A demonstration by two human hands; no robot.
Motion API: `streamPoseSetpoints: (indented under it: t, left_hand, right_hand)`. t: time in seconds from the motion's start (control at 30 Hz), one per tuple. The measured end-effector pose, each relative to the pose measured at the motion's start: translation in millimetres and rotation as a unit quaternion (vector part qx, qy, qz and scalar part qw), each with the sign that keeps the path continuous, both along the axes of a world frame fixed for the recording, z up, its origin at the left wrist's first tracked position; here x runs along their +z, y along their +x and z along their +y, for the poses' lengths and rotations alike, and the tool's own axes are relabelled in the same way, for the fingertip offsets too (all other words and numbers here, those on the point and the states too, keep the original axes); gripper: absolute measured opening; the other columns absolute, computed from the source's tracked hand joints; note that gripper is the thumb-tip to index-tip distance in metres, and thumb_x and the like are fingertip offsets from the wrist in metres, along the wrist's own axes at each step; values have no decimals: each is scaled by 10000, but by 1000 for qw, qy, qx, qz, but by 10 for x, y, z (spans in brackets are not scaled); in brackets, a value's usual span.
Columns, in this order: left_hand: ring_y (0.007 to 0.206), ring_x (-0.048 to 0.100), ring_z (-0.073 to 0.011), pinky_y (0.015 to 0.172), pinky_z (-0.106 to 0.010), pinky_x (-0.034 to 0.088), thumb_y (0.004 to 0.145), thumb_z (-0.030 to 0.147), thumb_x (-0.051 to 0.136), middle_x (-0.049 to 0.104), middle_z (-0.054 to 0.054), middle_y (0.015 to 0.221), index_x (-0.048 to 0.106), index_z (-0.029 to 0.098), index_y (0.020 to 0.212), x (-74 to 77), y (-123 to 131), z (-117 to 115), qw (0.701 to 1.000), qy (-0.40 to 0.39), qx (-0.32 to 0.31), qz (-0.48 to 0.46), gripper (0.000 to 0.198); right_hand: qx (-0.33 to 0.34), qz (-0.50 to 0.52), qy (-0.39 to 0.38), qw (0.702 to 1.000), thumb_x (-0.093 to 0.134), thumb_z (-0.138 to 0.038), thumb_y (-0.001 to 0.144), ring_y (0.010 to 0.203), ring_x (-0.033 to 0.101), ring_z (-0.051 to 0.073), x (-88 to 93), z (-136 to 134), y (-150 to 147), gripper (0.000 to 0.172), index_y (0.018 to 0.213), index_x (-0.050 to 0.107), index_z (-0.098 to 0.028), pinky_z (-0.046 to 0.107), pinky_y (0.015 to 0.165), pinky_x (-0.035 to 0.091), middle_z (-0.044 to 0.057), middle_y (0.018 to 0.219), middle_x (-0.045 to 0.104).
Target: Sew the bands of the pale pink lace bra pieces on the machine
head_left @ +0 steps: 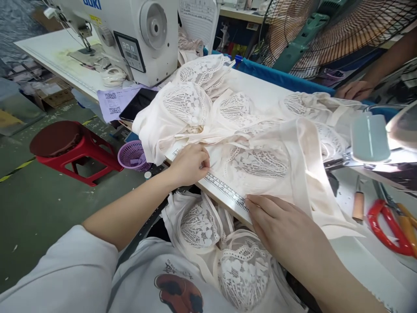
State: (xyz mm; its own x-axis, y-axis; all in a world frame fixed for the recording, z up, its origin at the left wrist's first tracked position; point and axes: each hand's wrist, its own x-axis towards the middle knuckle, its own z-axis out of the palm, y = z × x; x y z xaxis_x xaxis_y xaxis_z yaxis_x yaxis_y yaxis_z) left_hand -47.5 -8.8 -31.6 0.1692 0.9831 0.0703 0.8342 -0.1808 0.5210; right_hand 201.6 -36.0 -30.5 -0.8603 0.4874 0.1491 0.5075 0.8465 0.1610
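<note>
Bra [260, 163] lay on the counter [260, 84] before the person, near edge along a printed ruler [226, 189], lace cup facing up, a broad smooth strip folded to its right. More bras [187, 104] were heaped behind; another bra [244, 269] hung below the counter's front edge, by the shirt.

Left hand [190, 164]: over the ruler, near the bra's left side, thumb and fingers drawn in close. Something thin showed at the tips, too small to name; could not tell what, if anything, was gripped. Right hand [286, 221]: fingers long and together, tips at the bra's near edge beside the ruler. Thumb hidden, so could not tell whether cloth was pinched or only pressed.

Handling, by judgement: light, limp, little stiffness outside the cup. Smooth cloth probably slid easily on the counter and wanted flat fingers to pin it. Openwork lace looked the fragile part, apt to snag or stretch. Best hold seemed the seamed border or the folded strip, pinched softly, lace left alone. Scissors [374, 228] and a wood-handled tool [358, 206] lay to the right, apart from the hands; points there could catch the mesh.
</note>
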Motion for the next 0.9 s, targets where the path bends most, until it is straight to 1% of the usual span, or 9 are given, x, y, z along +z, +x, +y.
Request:
streamPoseSetpoints:
  t: [0.23,0.4,0.57,0.77,0.9]
  left_hand:
    - [936,524,-218,887,-378,414,675,99,586,598,-25,915,610,196,638,-2,0,-15,1000,8,2,-3,106]
    - [928,528,-216,867,-370,423,675,103,593,599,-24,897,593,194,621,-6,5,-21,1000,17,8,-3,106]
    - [941,519,-207,883,-373,409,702,128,593,593,-17,902,605,211,744,-51,-2,-52,999,35,16,0,93]
    - [926,526,-183,865,-343,409,745,138,581,597,-10,925,645,228,753,-108,-47,-94,997,71,-20,-5,111]
    - [936,529,-187,874,-348,409,767,163,565,598,-18,941,654,226,779,-93,-39,-123,997,73,-18,6,110]
  right_hand:
    - [13,17,15,1000,400,-133,868,905,581,251,-59,-10,14,271,950,650,-67,385,757,481,141,949,650]
    - [3,18,22,1000,415,-125,859,899,588,253,-66,-26,1,264,956,653,-65,378,737,487,140,947,651]
    - [3,22,24,999,429,-126,848,899,589,256,-99,-28,8,250,944,654,-76,388,753,485,141,951,651]
    - [8,37,28,999,428,-117,847,930,582,267,-136,-37,22,262,976,644,-46,390,756,491,156,962,651]
    - [11,49,33,998,429,-123,849,903,590,264,-127,-43,21,260,960,647,-34,389,724,502,159,949,649]
